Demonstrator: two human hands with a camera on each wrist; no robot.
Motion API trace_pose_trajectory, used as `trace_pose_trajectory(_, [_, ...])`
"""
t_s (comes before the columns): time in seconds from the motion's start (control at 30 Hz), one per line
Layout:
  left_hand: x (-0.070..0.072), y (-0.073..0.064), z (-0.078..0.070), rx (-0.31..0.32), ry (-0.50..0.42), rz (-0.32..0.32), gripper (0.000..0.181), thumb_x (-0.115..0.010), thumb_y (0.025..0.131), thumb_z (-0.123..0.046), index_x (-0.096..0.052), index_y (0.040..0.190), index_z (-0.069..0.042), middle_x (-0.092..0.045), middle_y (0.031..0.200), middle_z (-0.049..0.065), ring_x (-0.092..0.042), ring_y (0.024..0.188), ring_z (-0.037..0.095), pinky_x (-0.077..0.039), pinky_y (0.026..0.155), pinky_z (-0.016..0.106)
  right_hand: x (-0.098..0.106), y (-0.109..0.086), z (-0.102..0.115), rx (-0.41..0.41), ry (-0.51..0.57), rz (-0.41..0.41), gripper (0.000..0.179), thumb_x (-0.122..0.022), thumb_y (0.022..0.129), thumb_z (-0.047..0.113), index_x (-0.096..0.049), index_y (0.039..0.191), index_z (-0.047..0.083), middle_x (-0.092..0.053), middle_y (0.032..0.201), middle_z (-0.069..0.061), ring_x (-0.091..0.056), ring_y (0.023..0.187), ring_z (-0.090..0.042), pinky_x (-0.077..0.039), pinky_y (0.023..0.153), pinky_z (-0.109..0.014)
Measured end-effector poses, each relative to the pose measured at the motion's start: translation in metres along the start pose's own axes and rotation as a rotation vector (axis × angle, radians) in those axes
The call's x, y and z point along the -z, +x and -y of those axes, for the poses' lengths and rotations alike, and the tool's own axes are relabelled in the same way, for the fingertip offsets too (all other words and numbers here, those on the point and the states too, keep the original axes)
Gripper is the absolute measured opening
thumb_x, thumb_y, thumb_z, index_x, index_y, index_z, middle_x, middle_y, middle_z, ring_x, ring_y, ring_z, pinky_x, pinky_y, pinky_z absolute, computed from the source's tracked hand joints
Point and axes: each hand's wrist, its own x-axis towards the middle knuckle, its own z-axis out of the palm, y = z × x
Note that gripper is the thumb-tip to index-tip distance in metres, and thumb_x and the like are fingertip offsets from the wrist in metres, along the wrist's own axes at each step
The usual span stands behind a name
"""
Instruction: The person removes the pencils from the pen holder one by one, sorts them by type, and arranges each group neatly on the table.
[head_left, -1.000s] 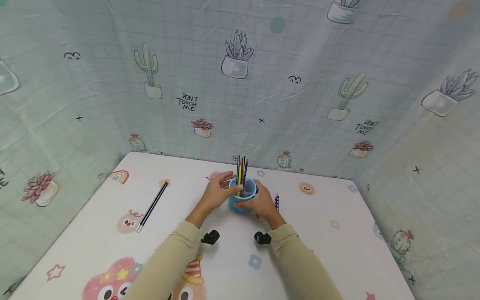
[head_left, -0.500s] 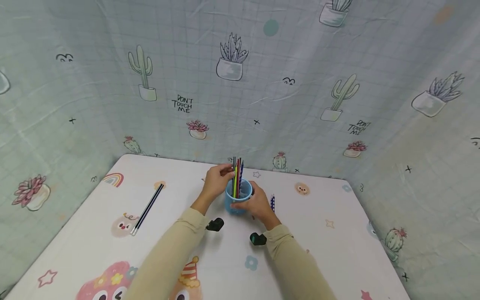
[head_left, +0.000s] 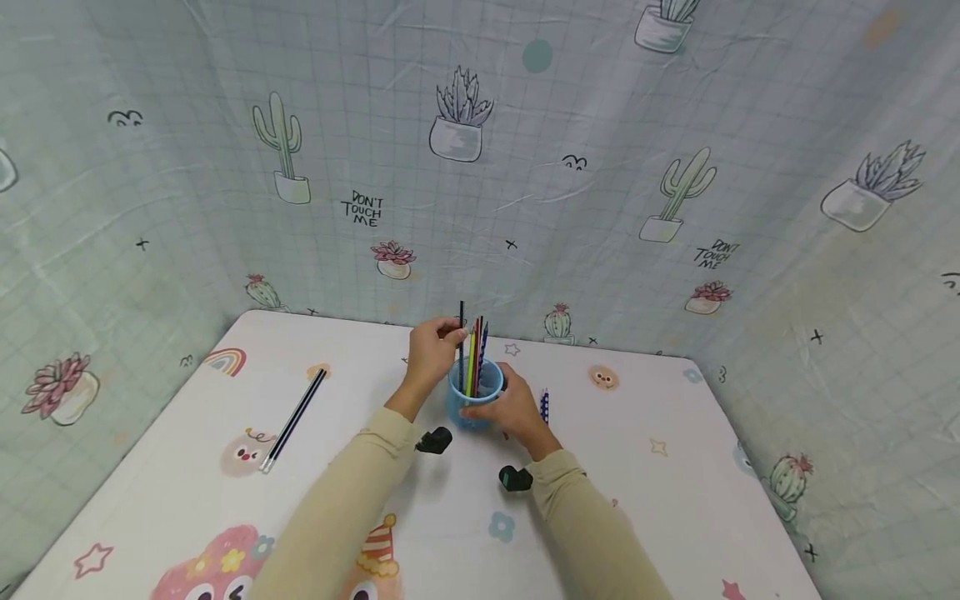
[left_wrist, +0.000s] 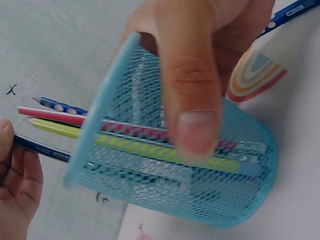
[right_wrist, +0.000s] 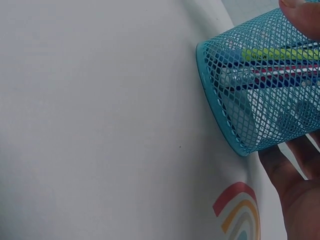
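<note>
White before you, the table point(head_left: 697, 492) carries the cup point(right_wrist: 265, 102) near its far edge, your right hand point(head_left: 517, 404) wrapped round it. Your left hand point(head_left: 432, 350) pinches a dark pencil point(head_left: 461, 358), its lower end inside the cup. Two loose pencils point(head_left: 295, 419) lie toward the left edge.

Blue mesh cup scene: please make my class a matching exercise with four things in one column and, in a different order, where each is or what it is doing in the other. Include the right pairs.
Column one
1. Left hand
2. Right hand
3. Yellow-green pencil
4. Pair of striped pencils

Column two
A. Standing inside the blue mesh cup
B. Lying on the table, left of the cup in the head view
C. Pinching a dark pencil
D. Gripping the side of the cup

Right pairs: 1-C, 2-D, 3-A, 4-B.
</note>
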Motion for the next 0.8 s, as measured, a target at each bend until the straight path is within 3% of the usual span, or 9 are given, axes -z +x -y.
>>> trace_pose_trajectory(0.13, [0.007,0.003,-0.013,-0.033,-0.023,-0.017,0.022,-0.067,0.094,-0.017,-0.07,0.108,-0.001,-0.072,0.102,0.014,-0.068,0.093,0.023,-0.059,0.081,0.036,0.0,-0.001,0.001,-0.004,-0.011,0.004,0.091,-0.097,0.056,0.033,-0.051,0.134,0.02,-0.063,0.13,0.0,-0.058,0.124,-0.023,-0.047,0.109,-0.048])
trace_pose_trajectory(0.53, [0.034,0.014,-0.059,-0.043,-0.107,0.032,0.021,-0.066,0.094,-0.016,-0.068,0.108,0.0,-0.07,0.104,0.015,-0.067,0.093,0.022,-0.06,0.085,0.033,0.001,0.0,0.002,-0.026,-0.022,-0.005,0.094,-0.098,0.055,0.031,-0.051,0.136,0.02,-0.061,0.135,-0.001,-0.056,0.128,-0.026,-0.045,0.11,-0.05])
trace_pose_trajectory(0.8, [0.056,0.018,-0.072,-0.064,-0.073,0.05,0.022,-0.063,0.096,-0.013,-0.066,0.111,0.003,-0.067,0.105,0.017,-0.062,0.09,0.018,-0.057,0.08,0.026,0.002,-0.002,0.003,-0.027,0.021,0.013,0.093,-0.098,0.053,0.03,-0.052,0.133,0.02,-0.062,0.131,-0.001,-0.056,0.127,-0.025,-0.045,0.109,-0.05])
